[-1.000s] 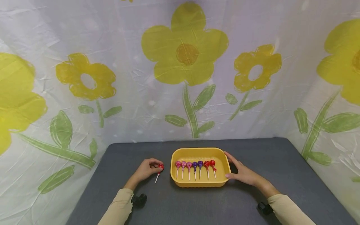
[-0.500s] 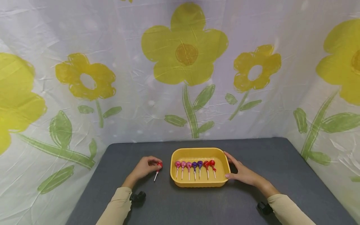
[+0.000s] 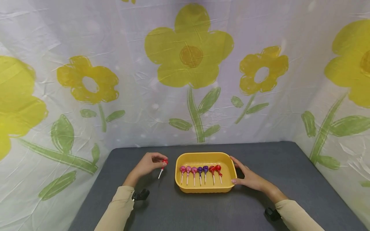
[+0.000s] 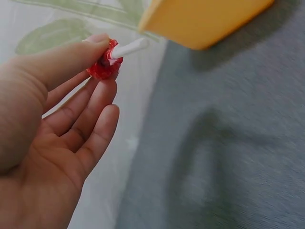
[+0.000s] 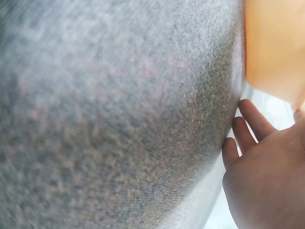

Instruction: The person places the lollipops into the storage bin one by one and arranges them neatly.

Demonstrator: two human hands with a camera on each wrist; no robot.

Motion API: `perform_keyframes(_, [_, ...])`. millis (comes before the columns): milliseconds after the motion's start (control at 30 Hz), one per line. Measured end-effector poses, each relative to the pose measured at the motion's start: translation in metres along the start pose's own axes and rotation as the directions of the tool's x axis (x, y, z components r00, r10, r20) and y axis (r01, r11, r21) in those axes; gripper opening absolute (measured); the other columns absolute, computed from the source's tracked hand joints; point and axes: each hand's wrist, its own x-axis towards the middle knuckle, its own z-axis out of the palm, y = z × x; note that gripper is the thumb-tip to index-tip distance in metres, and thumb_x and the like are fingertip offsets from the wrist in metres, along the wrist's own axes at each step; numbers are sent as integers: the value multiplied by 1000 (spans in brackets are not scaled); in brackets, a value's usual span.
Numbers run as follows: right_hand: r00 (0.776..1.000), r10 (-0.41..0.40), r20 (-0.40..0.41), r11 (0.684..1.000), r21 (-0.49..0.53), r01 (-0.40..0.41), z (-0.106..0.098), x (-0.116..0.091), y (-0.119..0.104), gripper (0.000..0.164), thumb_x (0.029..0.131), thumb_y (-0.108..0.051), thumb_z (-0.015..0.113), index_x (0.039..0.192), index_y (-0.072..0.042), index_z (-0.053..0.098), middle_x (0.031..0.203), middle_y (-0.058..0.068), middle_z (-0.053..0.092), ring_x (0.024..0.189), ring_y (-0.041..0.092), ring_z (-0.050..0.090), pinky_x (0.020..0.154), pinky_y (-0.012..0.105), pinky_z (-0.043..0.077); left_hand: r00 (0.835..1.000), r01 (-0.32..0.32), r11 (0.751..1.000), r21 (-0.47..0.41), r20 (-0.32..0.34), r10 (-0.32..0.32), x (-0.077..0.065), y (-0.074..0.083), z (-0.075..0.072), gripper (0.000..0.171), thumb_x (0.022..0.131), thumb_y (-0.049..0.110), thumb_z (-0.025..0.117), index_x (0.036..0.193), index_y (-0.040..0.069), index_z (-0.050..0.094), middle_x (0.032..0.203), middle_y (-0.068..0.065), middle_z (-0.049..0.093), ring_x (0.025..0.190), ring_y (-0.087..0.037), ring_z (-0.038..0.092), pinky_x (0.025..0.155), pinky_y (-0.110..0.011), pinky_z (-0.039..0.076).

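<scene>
Between thumb and fingers, my left hand (image 3: 146,165) pinches a red-wrapped lollipop (image 3: 165,161) by its candy head, left of a yellow tray (image 3: 206,189). In the left wrist view the lollipop (image 4: 106,64) is raised over the dark table, its white stick pointing away from the palm. My right hand (image 3: 249,178) touches the tray's right end, thumb near the front corner and fingers farther back. The right wrist view shows that hand's fingers (image 5: 248,136) extended, beside the tray wall. Lying in a row inside the tray are pink lollipops (image 3: 188,169), purple lollipops (image 3: 205,168) and red lollipops (image 3: 212,168).
A dark grey table (image 3: 202,211) carries the tray. Behind and at both sides hangs a pale curtain (image 3: 136,122) with yellow flowers printed on it. A black wrist device (image 3: 141,194) is strapped at the left sleeve, another black device (image 3: 272,214) at the right.
The left hand has lifted the red lollipop and moved slightly away from me, up in the head view. My right hand has stayed at the tray, which has not moved.
</scene>
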Motion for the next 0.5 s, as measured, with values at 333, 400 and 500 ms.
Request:
perform_keyframes(333, [1000,-10,-5,1000,0,10,0,0,1,99,87,-32,74,160,-32,7,155,25,34,143,52,28,99,75,36,997,-33,999,15,72,32,21,33,-2,27,88,27,75,112,14,73,99,-7,75,83,-14,70,80,-46,60])
perform_keyframes(400, [1000,-9,-5,1000,-5,9,0,0,2,99,87,-32,74,160,-33,7,155,25,34,143,52,28,99,75,36,996,-37,999,11,86,36,26,39,0,28,89,27,74,113,13,72,101,-8,75,84,-16,71,82,-50,59])
perform_keyframes(500, [1000,-8,-5,1000,-7,8,1,0,2,99,87,-32,74,160,-32,7,154,25,34,143,52,28,99,75,35,994,-47,999,7,101,46,33,45,6,28,90,25,74,114,11,72,102,-10,75,86,-18,72,83,-50,59])
